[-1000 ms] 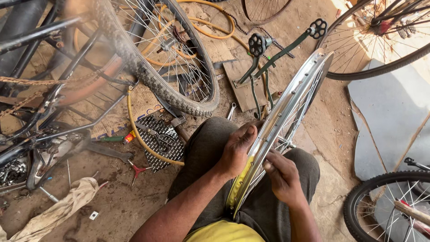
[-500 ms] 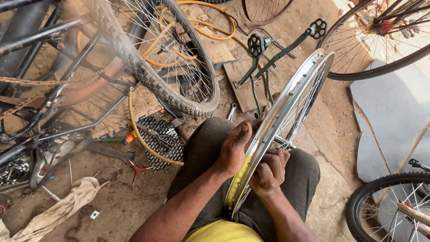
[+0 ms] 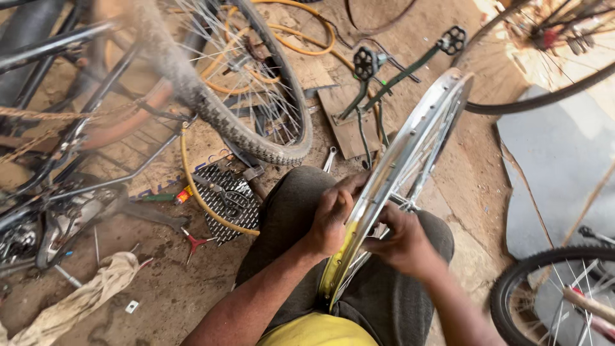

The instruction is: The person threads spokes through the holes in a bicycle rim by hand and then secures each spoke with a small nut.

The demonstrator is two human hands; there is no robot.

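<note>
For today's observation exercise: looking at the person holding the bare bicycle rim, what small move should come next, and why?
Probably slide the left hand a little further along the silver rim, pressing the yellow rim strip into the channel. The strip shows only on the lower stretch near the lap; the upper rim looks bare. The right hand grips the other side, steadying the wheel.

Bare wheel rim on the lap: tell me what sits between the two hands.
In the head view, the rim itself stands between them: the left hand presses its outer side, the right hand reaches in among the spokes.
</note>
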